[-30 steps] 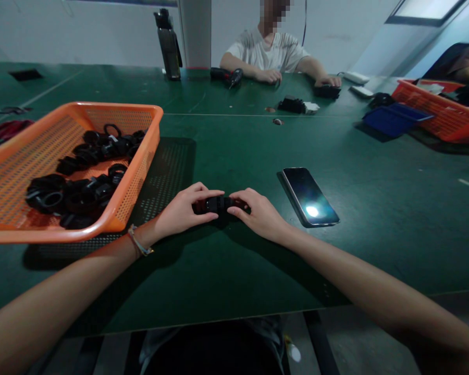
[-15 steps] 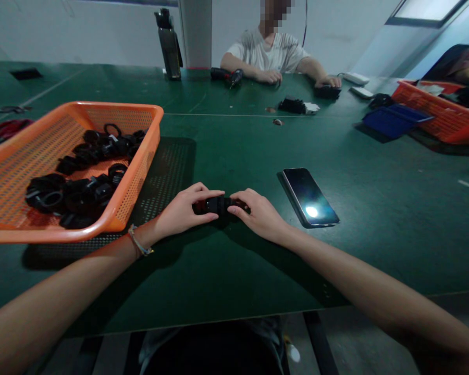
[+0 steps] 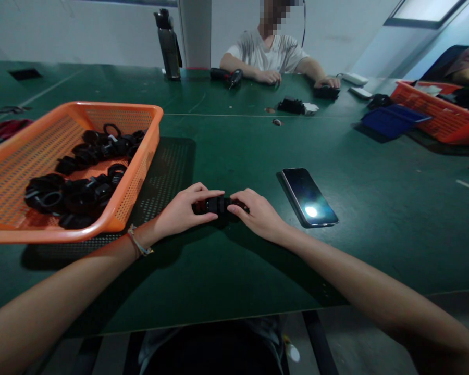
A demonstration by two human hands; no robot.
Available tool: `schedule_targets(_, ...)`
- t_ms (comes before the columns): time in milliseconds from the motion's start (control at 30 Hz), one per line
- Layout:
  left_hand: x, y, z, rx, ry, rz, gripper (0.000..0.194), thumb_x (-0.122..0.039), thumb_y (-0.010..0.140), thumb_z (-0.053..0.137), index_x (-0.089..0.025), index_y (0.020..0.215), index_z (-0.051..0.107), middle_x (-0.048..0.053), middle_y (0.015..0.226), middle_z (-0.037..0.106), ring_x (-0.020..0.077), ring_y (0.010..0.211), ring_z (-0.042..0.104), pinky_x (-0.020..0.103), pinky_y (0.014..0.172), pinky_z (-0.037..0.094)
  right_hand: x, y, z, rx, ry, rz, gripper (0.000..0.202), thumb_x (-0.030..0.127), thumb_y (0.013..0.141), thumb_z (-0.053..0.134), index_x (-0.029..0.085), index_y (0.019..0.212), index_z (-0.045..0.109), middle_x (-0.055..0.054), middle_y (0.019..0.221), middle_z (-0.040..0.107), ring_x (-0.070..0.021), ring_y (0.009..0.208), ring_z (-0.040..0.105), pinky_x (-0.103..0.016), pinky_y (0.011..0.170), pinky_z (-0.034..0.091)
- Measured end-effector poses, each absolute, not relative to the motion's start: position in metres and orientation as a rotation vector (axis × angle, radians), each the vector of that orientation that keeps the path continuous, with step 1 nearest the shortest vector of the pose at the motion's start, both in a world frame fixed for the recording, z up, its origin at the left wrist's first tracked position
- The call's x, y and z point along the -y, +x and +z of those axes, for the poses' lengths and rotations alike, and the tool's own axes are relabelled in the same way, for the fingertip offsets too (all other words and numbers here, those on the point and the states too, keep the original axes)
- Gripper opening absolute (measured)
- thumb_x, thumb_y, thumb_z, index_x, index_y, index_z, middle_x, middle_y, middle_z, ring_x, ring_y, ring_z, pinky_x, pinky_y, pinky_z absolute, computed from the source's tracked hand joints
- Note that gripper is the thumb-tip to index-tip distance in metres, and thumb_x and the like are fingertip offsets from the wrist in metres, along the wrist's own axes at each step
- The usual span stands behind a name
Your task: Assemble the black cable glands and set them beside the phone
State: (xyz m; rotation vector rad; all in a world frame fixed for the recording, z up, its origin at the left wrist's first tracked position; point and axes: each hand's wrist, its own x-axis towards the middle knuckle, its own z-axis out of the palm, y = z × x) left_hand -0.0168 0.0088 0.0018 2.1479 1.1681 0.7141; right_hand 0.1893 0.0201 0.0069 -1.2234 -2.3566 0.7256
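Note:
A small black plastic part [image 3: 219, 204] lies between my hands, low over the green table [image 3: 219, 271]. My left hand [image 3: 183, 211] grips its left side, thumb and fingers closed around it. On the other side, my right hand [image 3: 258, 212] pinches the right end of the same part with thumb and forefinger. My fingers cover much of it, so its exact kind cannot be made out. To the left of my left hand, an orange basket [image 3: 135, 200] holds several similar black plastic parts [image 3: 89, 192], some of them ring-shaped.
A smartphone [image 3: 308, 195] lies right of my right hand. Across the table sits a person [image 3: 268, 57] beside a power drill [image 3: 227, 76] and a dark bottle [image 3: 169, 49]. At the right are a blue tray [image 3: 393, 121] and another orange basket [image 3: 433, 122].

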Motion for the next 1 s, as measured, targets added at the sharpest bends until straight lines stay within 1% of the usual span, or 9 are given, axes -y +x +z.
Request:
schedule_targets(167,-0.0089,-0.0171,0.0015,-1.166,2.145,0.709,0.043,-0.029,0.076,0.063,-0.022,0.118,0.058,0.001,0.089,0.050,0.0130,0.073,0.051,0.026,0.067,0.044,-0.0198,0.1898,0.0064,2.359,-1.231,0.724,0.018,0.026,0.088,0.049,0.014,0.085,0.063,-0.005,0.081,0.062,-0.0149,0.074,0.052,-0.027,0.063,0.039)
schedule_targets(300,-0.0088,-0.0169,0.0016,-1.174,2.151,0.699,0.042,-0.029,0.076,0.063,-0.023,0.117,0.058,0.001,0.089,0.050,0.0133,0.075,0.051,0.027,0.069,0.044,-0.0201,0.1889,0.0058,2.376,-1.224,0.707,0.018,0.025,0.088,0.049,0.014,0.084,0.063,-0.005,0.080,0.063,-0.0152,0.075,0.052,-0.027,0.065,0.039)
schedule_targets(467,-0.0086,-0.0169,0.0012,-1.169,2.150,0.709,0.042,-0.029,0.076,0.063,-0.022,0.117,0.058,0.001,0.088,0.050,0.0133,0.075,0.051,0.027,0.069,0.044,-0.0207,0.1884,0.0041,2.369,-1.220,0.709,0.019,0.026,0.089,0.049,0.014,0.085,0.063,-0.006,0.081,0.064,-0.0155,0.076,0.052,-0.028,0.065,0.040)
schedule_targets(633,-0.0084,-0.0172,0.0019,-1.174,2.146,0.705,0.042,-0.029,0.075,0.063,-0.021,0.116,0.059,0.001,0.089,0.050,0.0140,0.077,0.052,0.028,0.071,0.044,-0.0185,0.1901,0.0049,2.334,-1.205,0.705,0.019,0.026,0.088,0.048,0.014,0.090,0.063,-0.006,0.083,0.063,-0.0164,0.078,0.053,-0.030,0.068,0.041)
schedule_targets(700,-0.0084,-0.0171,0.0027,-1.177,2.155,0.704,0.041,-0.029,0.075,0.063,-0.022,0.115,0.059,0.001,0.089,0.050,0.0143,0.078,0.052,0.028,0.071,0.044,-0.0172,0.1910,0.0058,2.320,-1.172,0.700,0.019,0.025,0.086,0.052,0.014,0.098,0.061,-0.007,0.088,0.063,-0.0170,0.081,0.053,-0.031,0.069,0.043)
schedule_targets(800,-0.0082,-0.0167,0.0034,-1.185,2.169,0.698,0.040,-0.031,0.076,0.062,-0.023,0.114,0.059,0.000,0.087,0.050,0.0143,0.078,0.053,0.028,0.071,0.044,-0.0161,0.1926,0.0060,2.304,-1.108,0.705,0.033,0.024,0.078,0.062,0.015,0.108,0.055,-0.007,0.096,0.062,-0.0178,0.086,0.054,-0.031,0.070,0.045)
schedule_targets(867,-0.0083,-0.0166,0.0034,-1.186,2.172,0.696,0.040,-0.032,0.076,0.062,-0.023,0.115,0.059,0.001,0.088,0.050,0.0144,0.078,0.053,0.028,0.070,0.044,-0.0161,0.1936,0.0054,2.296,-1.093,0.718,0.036,0.021,0.074,0.066,0.015,0.107,0.054,-0.007,0.097,0.061,-0.0179,0.087,0.054,-0.032,0.070,0.046)
schedule_targets(1000,-0.0086,-0.0171,0.0029,-1.176,2.171,0.700,0.041,-0.032,0.076,0.062,-0.023,0.116,0.059,0.001,0.089,0.050,0.0143,0.077,0.052,0.028,0.070,0.044,-0.0176,0.1943,0.0040,2.277,-1.111,0.762,0.028,0.015,0.073,0.065,0.018,0.099,0.056,-0.005,0.093,0.061,-0.0172,0.086,0.055,-0.032,0.069,0.047)
